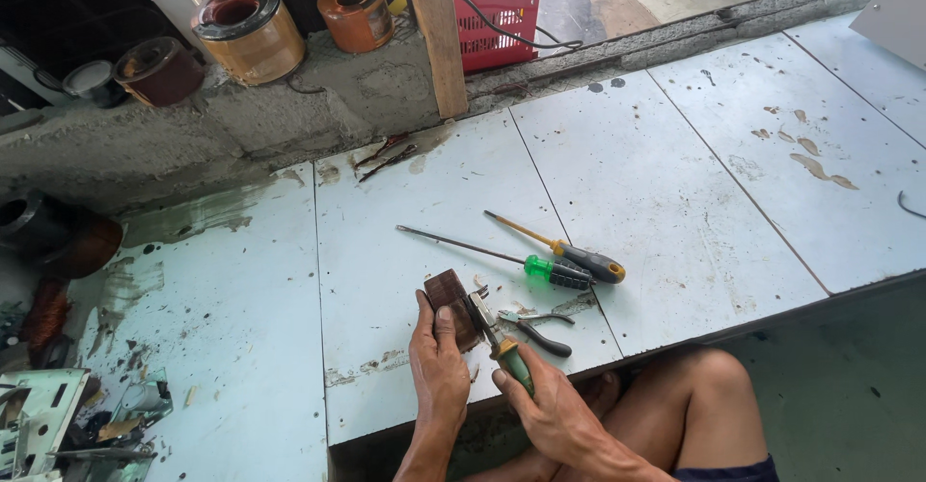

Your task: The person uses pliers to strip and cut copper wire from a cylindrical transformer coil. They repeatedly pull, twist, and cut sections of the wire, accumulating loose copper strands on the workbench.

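Ideally, the left hand [439,361] pins the brown block [454,306] steady while the right hand [550,405] levers its gripped green-handled tool [503,339] gently.

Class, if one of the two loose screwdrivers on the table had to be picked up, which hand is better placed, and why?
Probably the right hand: the screwdrivers lie on its side, though its grip holds a green-handled tool. The left hand steadies the brown block.
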